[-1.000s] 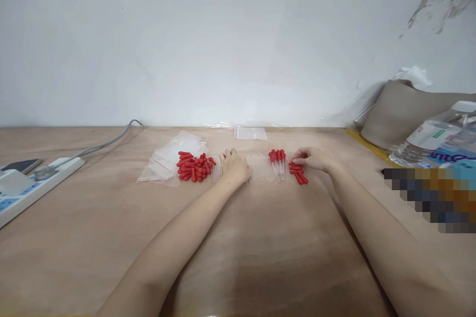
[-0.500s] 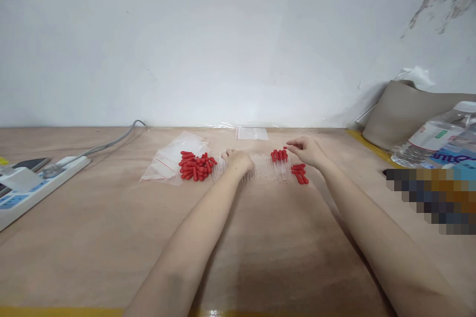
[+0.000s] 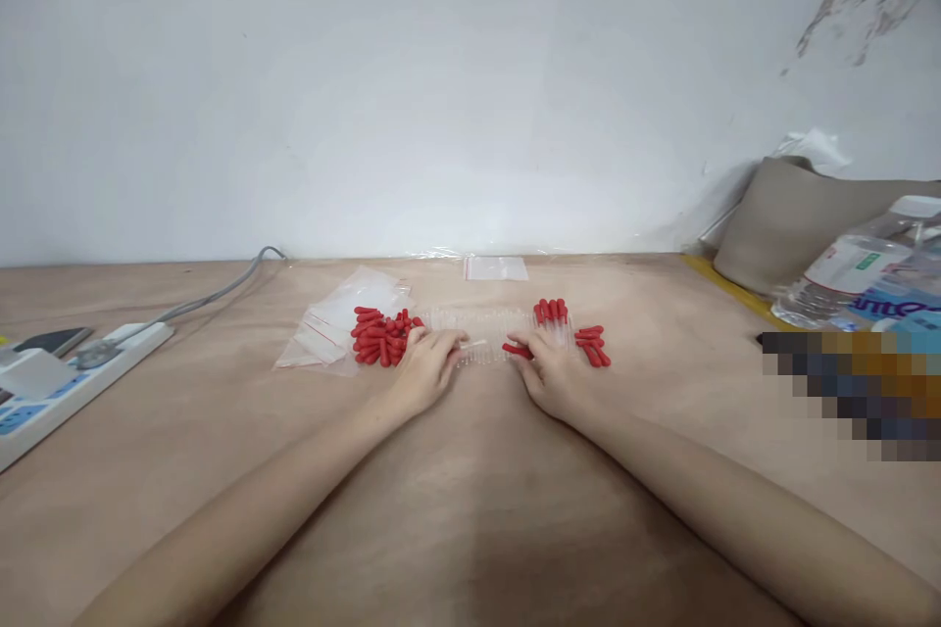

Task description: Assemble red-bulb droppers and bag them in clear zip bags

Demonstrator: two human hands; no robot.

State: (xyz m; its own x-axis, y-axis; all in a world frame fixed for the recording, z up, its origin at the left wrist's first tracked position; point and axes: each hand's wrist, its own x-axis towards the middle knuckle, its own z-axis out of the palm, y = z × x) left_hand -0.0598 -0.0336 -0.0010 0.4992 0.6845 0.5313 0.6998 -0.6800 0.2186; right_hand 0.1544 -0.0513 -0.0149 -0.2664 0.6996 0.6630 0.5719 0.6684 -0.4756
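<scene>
My left hand (image 3: 427, 364) pinches a clear dropper tube (image 3: 474, 345), its free end pointing right. Facing it across a small gap, my right hand (image 3: 553, 374) is closed on a red rubber bulb (image 3: 516, 350). Behind both hands lies a row of clear dropper tubes (image 3: 489, 323), partly hidden by my fingers. At the row's right end, several tubes wear red bulbs (image 3: 551, 311). A heap of loose red bulbs (image 3: 378, 338) lies left of my left hand, and a few more loose bulbs (image 3: 592, 346) are right of my right hand.
Clear zip bags (image 3: 316, 333) lie under and left of the heap, with another bag (image 3: 496, 268) near the wall. A power strip (image 3: 44, 411) with a grey cable stands at left. A bottle (image 3: 838, 279) and a grey-brown roll (image 3: 757, 225) are at right.
My left hand has drawn back from the row and now holds a tube. My right hand has come left and nearer with a red bulb, so both hands face each other.
</scene>
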